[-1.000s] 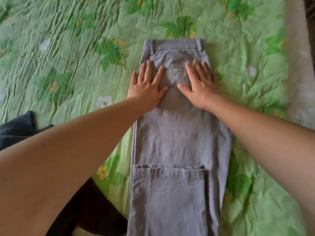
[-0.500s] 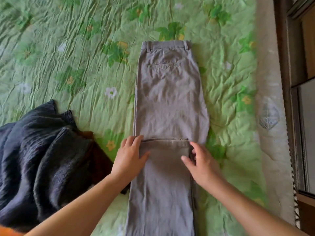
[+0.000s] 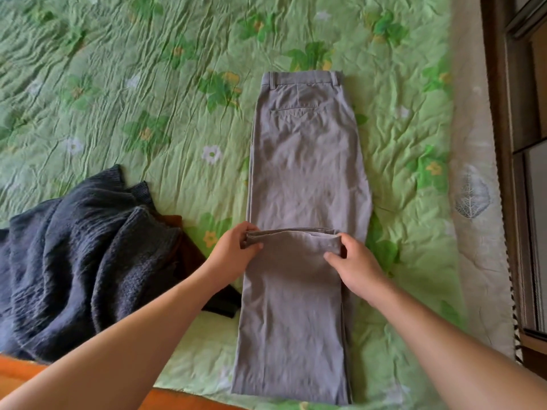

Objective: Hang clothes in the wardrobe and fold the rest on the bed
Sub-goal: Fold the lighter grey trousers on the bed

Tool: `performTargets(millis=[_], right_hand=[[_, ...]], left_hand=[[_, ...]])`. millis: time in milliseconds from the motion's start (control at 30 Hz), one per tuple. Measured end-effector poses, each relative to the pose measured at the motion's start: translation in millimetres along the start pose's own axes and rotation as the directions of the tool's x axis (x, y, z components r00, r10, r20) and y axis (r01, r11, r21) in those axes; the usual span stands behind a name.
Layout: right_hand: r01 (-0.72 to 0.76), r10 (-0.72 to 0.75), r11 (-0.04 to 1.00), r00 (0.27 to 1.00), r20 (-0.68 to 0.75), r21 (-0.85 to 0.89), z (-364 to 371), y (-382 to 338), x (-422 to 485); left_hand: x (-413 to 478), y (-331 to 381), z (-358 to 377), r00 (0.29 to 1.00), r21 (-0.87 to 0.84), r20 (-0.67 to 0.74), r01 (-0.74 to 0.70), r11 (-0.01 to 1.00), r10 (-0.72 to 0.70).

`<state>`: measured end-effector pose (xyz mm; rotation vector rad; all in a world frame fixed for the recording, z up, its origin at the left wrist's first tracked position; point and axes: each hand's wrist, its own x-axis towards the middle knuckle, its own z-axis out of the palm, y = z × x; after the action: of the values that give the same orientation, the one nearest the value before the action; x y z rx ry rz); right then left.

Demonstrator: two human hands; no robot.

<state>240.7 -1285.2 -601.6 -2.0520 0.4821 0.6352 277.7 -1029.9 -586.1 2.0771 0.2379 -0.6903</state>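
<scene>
two hands are now at the hem edge of the grey trousers (image 3: 307,173), which lie lengthwise on the green bedspread (image 3: 148,84), waistband far, legs doubled back once. a second ago both palms lay flat by the back pocket. now the left hand (image 3: 236,251) pinches the left hem corner and the right hand (image 3: 353,263) the right. judgement: smoothing finished, second fold toward the waistband pending. dark knit sweater (image 3: 83,247) lies unfolded alongside.
</scene>
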Motion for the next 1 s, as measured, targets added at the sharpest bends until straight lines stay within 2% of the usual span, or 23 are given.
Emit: performTargets(millis=[67,167,233,300,367,467,567,633,700,767,833,900,1000], right_hand=[[-0.028,0.03,0.998,0.999,-0.031,0.061,-3,-8,5],[-0.156,0.169,0.964,0.985,-0.043,0.215,-3,-17,12],[-0.249,0.253,0.941,0.967,0.012,0.229,-2,-19,13],[-0.263,0.269,0.939,0.963,0.006,0.223,1,-14,12],[-0.183,0.205,0.955,0.976,-0.073,0.232,3,-11,7],[-0.027,0.052,0.974,0.993,-0.105,0.225,-7,-20,4],[0.097,-0.037,0.917,0.986,-0.16,0.387,-41,-62,41],[0.112,-0.041,0.862,0.987,-0.153,0.494,-66,-93,86],[-0.04,0.045,0.858,0.999,0.003,0.511,-75,-109,118],[-0.228,0.166,0.888,0.968,0.186,0.399,-64,-95,121],[-0.312,0.242,0.867,0.945,0.22,0.388,-50,-71,107],[-0.368,0.29,0.844,0.925,0.247,0.39,-44,-50,84],[-0.457,0.346,0.812,0.878,0.33,0.364,-42,-25,50]], left_hand=[[5,6,-5,0.999,0.015,0.041,0.02,1.0,-0.021],[7,-1,-6,0.983,-0.026,0.144,0.116,0.993,-0.111],[9,-11,-2,0.976,-0.068,0.149,0.167,0.984,-0.156],[9,-16,1,0.983,-0.106,0.114,0.158,0.982,-0.146],[8,-13,1,0.989,-0.191,0.072,0.143,0.971,-0.132],[10,10,-14,0.99,-0.284,0.088,0.128,0.95,-0.107],[54,50,-41,0.999,-0.349,0.031,0.02,0.937,-0.01],[99,83,-59,1.0,-0.434,-0.007,-0.029,0.9,0.028],[133,100,-63,0.997,-0.458,0.051,0.069,0.886,-0.051],[133,83,-55,0.97,-0.359,0.179,0.218,0.908,-0.162],[114,58,-40,0.95,-0.294,0.218,0.281,0.914,-0.222],[89,29,-32,0.952,-0.361,0.226,0.281,0.889,-0.208],[46,-1,-24,0.926,-0.449,0.286,0.357,0.819,-0.247]])
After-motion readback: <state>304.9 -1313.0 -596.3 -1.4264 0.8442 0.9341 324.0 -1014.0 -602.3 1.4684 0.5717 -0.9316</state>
